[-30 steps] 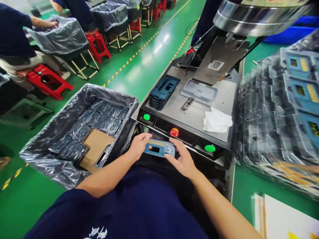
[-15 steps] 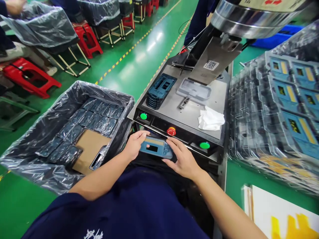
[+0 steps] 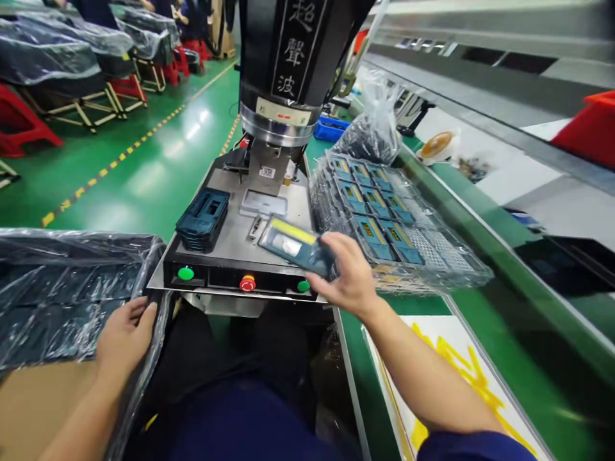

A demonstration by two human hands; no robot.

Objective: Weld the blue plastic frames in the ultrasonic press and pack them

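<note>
In my right hand (image 3: 348, 272) is a blue plastic panel (image 3: 293, 245) with a window cut-out and a yellow strip, gripped at its right end between thumb and fingers. It is held tilted above the front of the press table (image 3: 230, 240). My left hand (image 3: 125, 336) is closed, fingers curled in, at the inner side of the plastic-lined bin (image 3: 156, 256); what is between its fingers, if anything, is hidden. On the press table, a stack of dark blue panels (image 3: 204, 218) sits left of a shallow pale fixture (image 3: 264, 203).
The press head (image 3: 281, 121) hangs over the fixture. Green buttons (image 3: 186, 273) and a red stop button (image 3: 247, 283) line the front edge. Stacked clear trays (image 3: 432, 246) with blue panels stand at right, beyond a yellow-marked white board (image 3: 451, 365). Bagged pieces (image 3: 72, 294) fill the bin.
My left hand has let go of the panel and moved left to the bin. My right hand has carried the panel forward over the press table. The view has swung right.
</note>
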